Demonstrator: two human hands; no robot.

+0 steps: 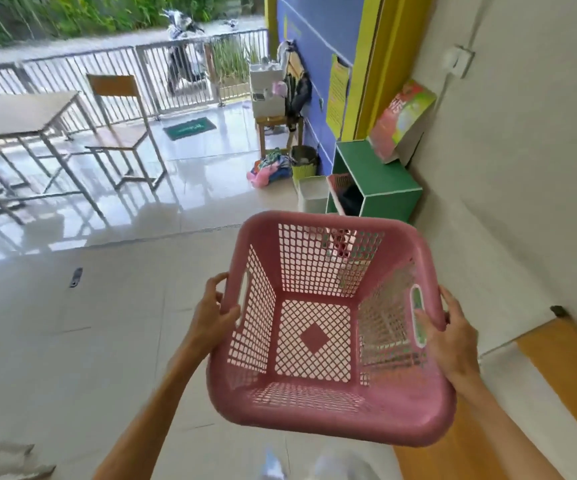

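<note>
A pink plastic laundry basket (401,415) with lattice walls hangs in the air in front of me, above the pale tiled floor. It holds nothing. My left hand (211,317) grips its left rim by the handle slot, thumb over the edge. My right hand (450,334) grips the right rim, with the thumb inside beside the green-edged handle slot.
Ahead on the floor lie a heap of coloured clothes (269,168), a green bin (303,164), a white bin (313,194) and a green cabinet (373,181) against the right wall. A table (20,114) and chair (120,133) stand at left by a metal railing.
</note>
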